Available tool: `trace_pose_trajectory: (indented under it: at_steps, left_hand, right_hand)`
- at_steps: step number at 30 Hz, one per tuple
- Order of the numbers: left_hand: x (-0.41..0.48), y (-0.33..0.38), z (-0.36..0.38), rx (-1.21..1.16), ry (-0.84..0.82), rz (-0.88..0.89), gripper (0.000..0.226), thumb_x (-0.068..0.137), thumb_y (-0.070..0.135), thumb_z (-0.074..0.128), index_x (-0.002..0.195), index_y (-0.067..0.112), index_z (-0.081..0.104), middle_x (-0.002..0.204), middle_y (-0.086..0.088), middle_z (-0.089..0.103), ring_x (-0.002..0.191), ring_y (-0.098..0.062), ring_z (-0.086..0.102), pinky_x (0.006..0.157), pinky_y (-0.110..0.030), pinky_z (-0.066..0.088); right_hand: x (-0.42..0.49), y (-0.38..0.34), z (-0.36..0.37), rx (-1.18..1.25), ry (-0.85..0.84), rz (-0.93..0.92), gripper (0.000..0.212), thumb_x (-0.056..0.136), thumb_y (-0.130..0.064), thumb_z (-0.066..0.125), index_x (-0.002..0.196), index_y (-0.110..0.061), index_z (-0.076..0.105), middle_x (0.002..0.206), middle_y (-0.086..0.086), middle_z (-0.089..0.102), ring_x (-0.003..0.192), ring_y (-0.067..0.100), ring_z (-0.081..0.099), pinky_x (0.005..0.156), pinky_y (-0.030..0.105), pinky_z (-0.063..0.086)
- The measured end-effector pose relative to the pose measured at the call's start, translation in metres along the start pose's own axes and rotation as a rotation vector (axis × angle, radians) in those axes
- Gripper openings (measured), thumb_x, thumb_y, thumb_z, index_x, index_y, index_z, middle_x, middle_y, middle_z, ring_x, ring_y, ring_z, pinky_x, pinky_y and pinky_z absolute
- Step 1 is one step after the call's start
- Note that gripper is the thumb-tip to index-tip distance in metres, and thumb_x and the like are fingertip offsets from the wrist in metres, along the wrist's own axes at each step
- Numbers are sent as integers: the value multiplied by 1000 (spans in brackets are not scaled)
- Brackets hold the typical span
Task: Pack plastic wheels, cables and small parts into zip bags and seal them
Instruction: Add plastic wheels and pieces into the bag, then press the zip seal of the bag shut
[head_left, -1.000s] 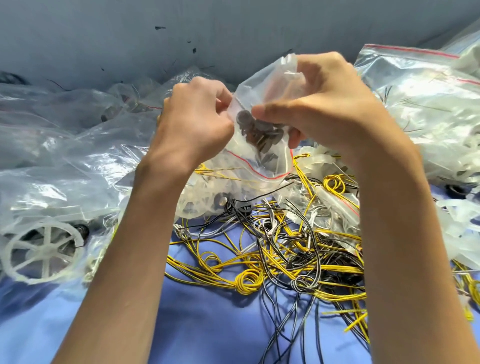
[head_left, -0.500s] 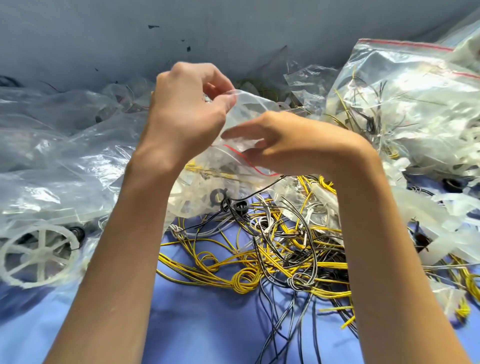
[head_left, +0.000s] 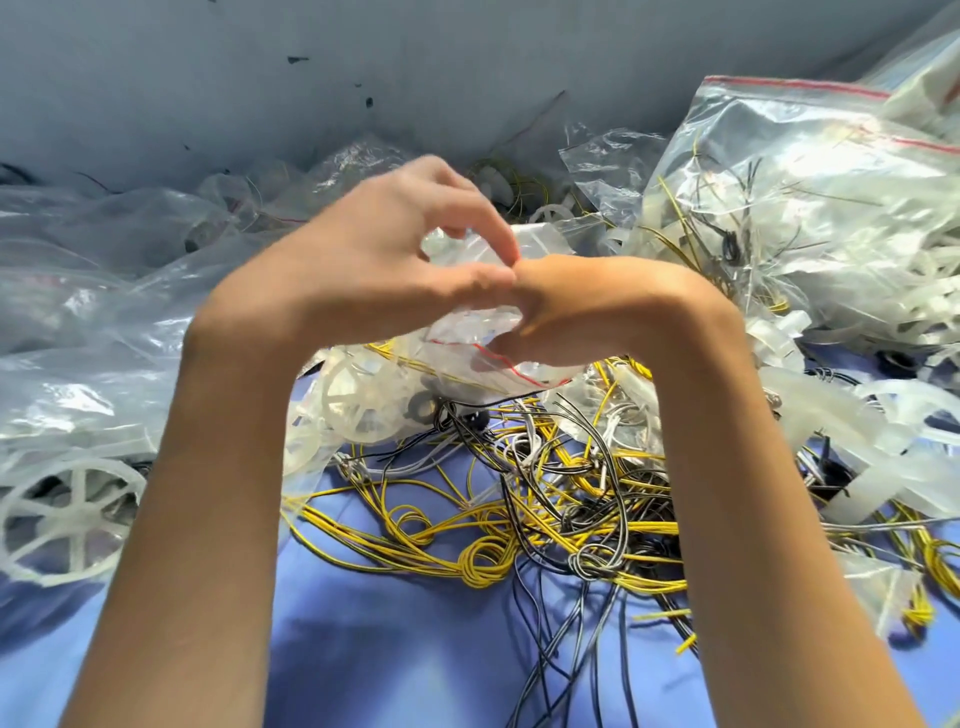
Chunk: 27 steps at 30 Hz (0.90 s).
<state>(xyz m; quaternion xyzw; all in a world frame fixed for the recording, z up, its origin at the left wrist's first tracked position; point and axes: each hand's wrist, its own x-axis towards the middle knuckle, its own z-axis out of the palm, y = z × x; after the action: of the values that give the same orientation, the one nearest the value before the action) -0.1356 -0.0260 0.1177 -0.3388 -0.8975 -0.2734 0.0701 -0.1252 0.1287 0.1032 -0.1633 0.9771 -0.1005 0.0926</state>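
Both hands held the zip bag (head_left: 470, 335): left hand (head_left: 374, 265) fingers pinched its top edge, right hand (head_left: 608, 312) fingers curled beneath it, probably steadying the strip for sealing.

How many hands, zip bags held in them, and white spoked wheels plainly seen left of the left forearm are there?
Hands: 2, the left hand and the right hand
Small zip bag held by both: 1
Spoked wheel, inside clear plastic: 1
Total: 4

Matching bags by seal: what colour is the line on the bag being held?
Red: the line on the bag, seen in head view.
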Motion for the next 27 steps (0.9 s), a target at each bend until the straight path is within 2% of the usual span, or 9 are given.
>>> trace_pose_trajectory:
  at_steps: [2,3,6,8,12,14,18,22,27]
  left_hand:
    - [-2,0,0,44,-118,-36,24,74,58,66,94,47,62,120,14,53,112,-3,50,102,-34,41]
    - [-3,0,-1,72,-147,-60,36,67,64,64,99,49,60,121,16,52,111,-3,49,102,-33,41]
    - [-6,-1,-5,174,-244,-144,77,43,79,65,115,54,52,127,22,50,100,1,47,84,-19,41]
    - [-10,-2,-9,266,-338,-238,94,27,87,67,114,56,50,124,23,52,93,-2,50,75,-19,41]
    - [-9,-8,-6,333,-348,-241,39,53,66,70,86,45,66,104,15,61,85,3,52,74,-27,42]
    - [-7,-13,-4,312,-265,-210,14,72,50,70,80,38,69,95,12,64,79,6,51,69,-26,40]
    - [-5,-18,-4,217,-96,-225,18,84,43,64,77,28,71,74,10,62,72,-7,58,58,-21,40]
    - [-5,-25,-8,172,81,-180,17,86,36,64,75,26,71,75,5,61,65,-7,52,58,-25,38]
    - [-6,-28,-11,130,281,-68,13,88,27,65,83,18,73,92,-1,65,76,-20,51,71,-34,43]
  right_hand:
    - [-2,2,-1,35,57,-31,13,90,-34,58,102,-32,62,76,-16,51,71,11,50,56,22,35]
    - [-2,3,-3,55,74,-48,16,91,-33,57,106,-36,63,77,-19,53,71,7,50,57,21,36]
    - [-3,7,-4,61,116,-18,36,93,-31,55,128,-39,56,120,-9,63,101,10,57,77,24,40]
    - [-1,12,-3,55,173,9,38,93,-27,53,130,-36,55,128,-3,61,109,14,57,76,21,36]
    - [-2,21,-5,63,211,53,51,89,-7,44,130,-35,56,118,-3,63,84,10,54,68,19,37]
    - [-6,24,-6,69,219,58,62,83,2,37,126,-38,58,120,-2,63,89,8,58,70,22,42]
    - [-8,34,-6,79,256,53,73,75,9,36,115,-47,62,130,-2,59,117,13,56,93,36,49]
    - [-7,43,-7,36,293,73,70,76,7,47,117,-47,61,133,-4,56,119,20,54,95,42,48]
    - [-4,45,-3,100,352,82,19,87,-30,63,86,-49,62,125,1,58,115,27,43,100,39,38]
